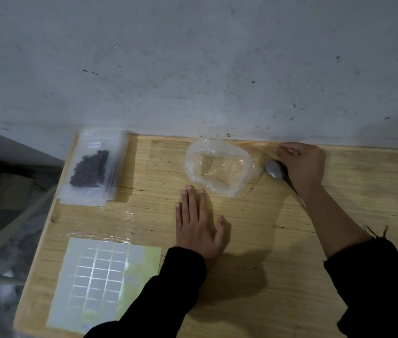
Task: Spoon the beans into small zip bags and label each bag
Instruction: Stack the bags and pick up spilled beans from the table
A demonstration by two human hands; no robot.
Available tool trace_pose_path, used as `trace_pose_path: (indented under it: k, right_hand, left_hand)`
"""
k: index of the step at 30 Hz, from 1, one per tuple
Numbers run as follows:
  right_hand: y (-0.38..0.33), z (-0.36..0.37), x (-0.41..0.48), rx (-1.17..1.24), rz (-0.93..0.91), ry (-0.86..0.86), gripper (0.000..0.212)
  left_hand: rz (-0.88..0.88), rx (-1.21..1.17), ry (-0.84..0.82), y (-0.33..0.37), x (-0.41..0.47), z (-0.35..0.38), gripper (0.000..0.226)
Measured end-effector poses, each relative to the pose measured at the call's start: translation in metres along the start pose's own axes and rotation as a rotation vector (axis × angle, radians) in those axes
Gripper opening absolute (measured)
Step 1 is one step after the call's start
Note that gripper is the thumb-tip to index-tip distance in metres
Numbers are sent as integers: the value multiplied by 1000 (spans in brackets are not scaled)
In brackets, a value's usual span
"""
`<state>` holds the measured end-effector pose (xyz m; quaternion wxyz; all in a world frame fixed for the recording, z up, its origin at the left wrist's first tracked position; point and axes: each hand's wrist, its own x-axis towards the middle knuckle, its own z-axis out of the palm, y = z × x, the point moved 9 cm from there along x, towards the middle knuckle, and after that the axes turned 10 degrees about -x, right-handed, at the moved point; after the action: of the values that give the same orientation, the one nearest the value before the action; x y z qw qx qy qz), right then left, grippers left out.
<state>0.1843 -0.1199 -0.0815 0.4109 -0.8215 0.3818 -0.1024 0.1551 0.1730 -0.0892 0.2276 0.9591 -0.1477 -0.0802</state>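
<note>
Left hand (199,228) lies flat on table (363,181), fingers straight; right hand (301,164) covers spoon (274,170) handle beside clear bag (218,167), grip indeterminate

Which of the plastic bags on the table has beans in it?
The small clear zip bag at the far left corner: dark beans fill it. The crumpled clear bag in the middle looks empty.

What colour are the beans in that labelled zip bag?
The beans are dark reddish-brown; the head view shows them through the clear zip bag.
</note>
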Motion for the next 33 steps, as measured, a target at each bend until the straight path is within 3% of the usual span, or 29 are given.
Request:
trace_pose_path:
  k: [11,16,18,21,23,27,33]
  right_hand:
    - [-11,-22,-11,-168,-108,77,11]
    - [-8,-48,-43,-75,-84,101,6]
    - [-2,-58,-59,-65,-50,113,7]
    - [0,-70,-83,-69,-30,129,4]
    - [0,-71,-100,-75,-9,137,3]
    - [-8,-67,-137,-47,43,177,5]
    - [-23,-66,-181,-55,135,196,8]
  left_hand:
    - [-10,-30,-8,-6,1,0,75]
    - [-17,-137,-4,-7,2,-5,77]
    - [-35,-310,53,-8,0,-14,64]
    - [-269,-865,280,-23,-9,-38,29]
    - [-331,-1012,359,-25,-4,-57,24]
    - [-59,-964,280,-9,45,-96,24]
    - [246,-793,-107,17,100,-90,25]
